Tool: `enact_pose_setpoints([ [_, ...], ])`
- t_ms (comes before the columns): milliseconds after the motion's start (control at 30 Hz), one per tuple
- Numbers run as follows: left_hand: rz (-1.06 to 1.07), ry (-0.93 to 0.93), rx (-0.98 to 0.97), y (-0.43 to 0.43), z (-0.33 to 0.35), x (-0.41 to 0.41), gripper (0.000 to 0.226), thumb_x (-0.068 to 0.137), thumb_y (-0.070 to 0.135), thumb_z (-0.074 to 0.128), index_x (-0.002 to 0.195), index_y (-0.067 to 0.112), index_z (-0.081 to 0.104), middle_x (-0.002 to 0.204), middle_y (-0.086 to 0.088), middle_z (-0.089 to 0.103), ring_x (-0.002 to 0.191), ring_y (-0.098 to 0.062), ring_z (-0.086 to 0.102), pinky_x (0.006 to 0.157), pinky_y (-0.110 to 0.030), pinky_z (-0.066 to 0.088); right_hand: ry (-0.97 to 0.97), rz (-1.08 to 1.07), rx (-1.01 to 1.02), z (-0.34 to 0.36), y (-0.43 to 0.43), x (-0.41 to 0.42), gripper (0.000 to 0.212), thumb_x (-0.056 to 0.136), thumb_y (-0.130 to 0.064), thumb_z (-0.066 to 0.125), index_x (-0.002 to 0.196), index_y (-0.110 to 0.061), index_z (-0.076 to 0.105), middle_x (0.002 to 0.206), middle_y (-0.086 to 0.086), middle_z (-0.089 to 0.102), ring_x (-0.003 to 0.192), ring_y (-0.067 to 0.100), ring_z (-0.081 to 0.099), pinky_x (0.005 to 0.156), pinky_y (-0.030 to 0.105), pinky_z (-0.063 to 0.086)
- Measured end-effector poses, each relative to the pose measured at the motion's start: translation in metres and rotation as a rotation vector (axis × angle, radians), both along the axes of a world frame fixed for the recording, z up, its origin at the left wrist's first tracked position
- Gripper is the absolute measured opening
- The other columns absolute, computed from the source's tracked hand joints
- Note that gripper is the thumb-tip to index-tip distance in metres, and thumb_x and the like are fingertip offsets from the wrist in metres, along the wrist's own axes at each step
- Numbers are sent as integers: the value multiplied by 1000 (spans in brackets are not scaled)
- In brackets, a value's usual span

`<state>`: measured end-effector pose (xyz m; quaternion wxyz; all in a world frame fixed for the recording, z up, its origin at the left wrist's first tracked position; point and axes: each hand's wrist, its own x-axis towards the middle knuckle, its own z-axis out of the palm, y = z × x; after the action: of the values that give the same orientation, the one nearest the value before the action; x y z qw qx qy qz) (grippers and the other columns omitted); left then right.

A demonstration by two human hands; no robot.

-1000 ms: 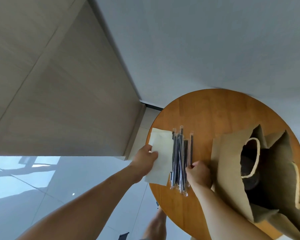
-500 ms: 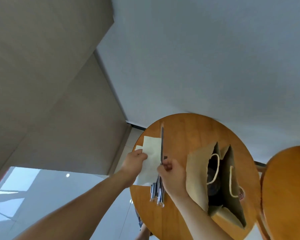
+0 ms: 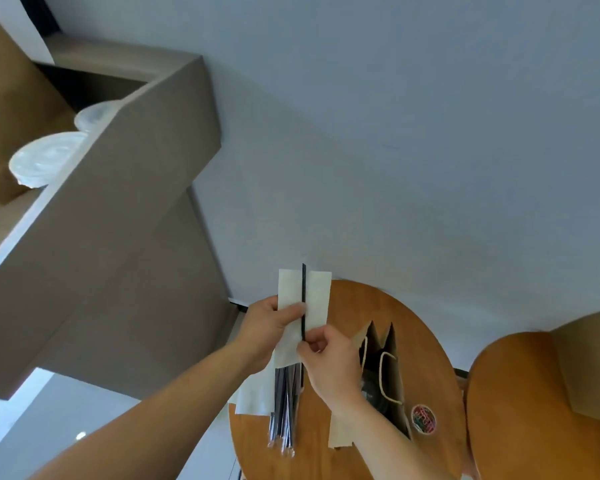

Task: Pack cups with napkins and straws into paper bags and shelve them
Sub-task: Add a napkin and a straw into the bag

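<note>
The left hand point(image 3: 267, 323) grips a single napkin point(image 3: 317, 296), raised above the round table point(image 3: 361, 306). The thumb presses on the napkin's near face and the fingers support it from behind, so the sheet stands flat and upright as a backing surface.

The right hand point(image 3: 329, 362) pinches the lower end of one black straw point(image 3: 303, 299) between thumb and fingertips. The straw lies lengthwise along the napkin's centre line, touching it, with its tip just past the top edge. This alignment probably serves to gather both items into one bundle that a single hand can carry.

The paper bag point(image 3: 400, 386) stands open on the table just right of the right hand, mouth upward and rope handles spread, ready to take the bundle from above. Its interior is dark; the contents cannot be told.

The loose straws point(image 3: 284, 410) and the napkin stack point(image 3: 253, 396) lie side by side at the table's near-left edge, below both hands and within short reach for repeat picks.

The shelf point(image 3: 136, 168) at upper left carries clear plastic lids point(image 3: 45, 157)
</note>
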<state>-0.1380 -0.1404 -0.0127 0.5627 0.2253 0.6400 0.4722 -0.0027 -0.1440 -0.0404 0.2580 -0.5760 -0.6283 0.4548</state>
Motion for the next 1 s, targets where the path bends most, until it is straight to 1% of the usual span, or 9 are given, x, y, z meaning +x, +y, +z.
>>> enact_pose_setpoints([
  [67,8,19,15,1,10,8,16,90,15,69,104,6,72,98,-11,76,94,-31,72,85,-45,58,1,5,20,10,1,7,9,87,-23,70,89,-28,63,81,-14,64,76,4,61,66,12,48],
  [167,-19,42,50,4,26,18,15,91,15,68,103,7,71,97,-11,76,91,-30,73,73,-38,58,-5,18,44,26,5,21,13,87,-29,72,94,-29,61,86,-15,63,78,1,61,64,10,46],
  [267,-54,44,79,7,44,24,15,92,18,67,104,9,69,97,-12,75,89,-30,72,70,-38,59,17,-64,103,43,18,38,30,84,-39,75,107,-31,57,100,-16,61,91,1,59,69,11,44],
  [333,-91,17,97,10,54,27,16,93,19,66,106,11,68,98,-12,74,89,-31,72,70,-41,60,59,-97,128,56,31,49,35,82,-39,77,109,-32,56,104,-17,60,97,0,57,74,15,45],
  [433,-134,-43,126,14,67,33,18,93,18,66,109,10,67,101,-15,74,93,-36,71,75,-47,61,139,11,60,74,46,60,25,84,-33,76,102,-33,59,100,-14,67,93,3,63,77,21,53],
  [633,-179,10,188,19,79,46,21,92,16,66,110,5,68,101,-13,74,87,-26,73,64,-29,58,169,108,71,87,57,69,13,84,-27,78,91,-31,67,94,-5,74,86,10,71,81,37,60],
  [800,-165,-5,209,24,78,57,19,91,13,67,107,4,69,100,-13,74,89,-27,73,69,-32,60,185,105,55,90,60,78,9,83,-22,79,89,-24,71,89,-3,75,83,11,72,80,37,60],
  [933,-175,-1,220,26,76,65,16,92,11,66,105,3,70,97,-11,75,84,-23,74,66,-29,59,134,137,54,91,63,84,5,85,-20,76,84,-22,72,87,-3,75,79,11,72,77,38,60],
  [1000,-164,14,222,29,71,66,18,92,11,65,109,5,69,103,-11,74,91,-25,72,73,-35,60,88,129,78,91,65,88,5,86,-21,75,84,-24,71,87,-5,74,81,13,71,74,37,60],
])
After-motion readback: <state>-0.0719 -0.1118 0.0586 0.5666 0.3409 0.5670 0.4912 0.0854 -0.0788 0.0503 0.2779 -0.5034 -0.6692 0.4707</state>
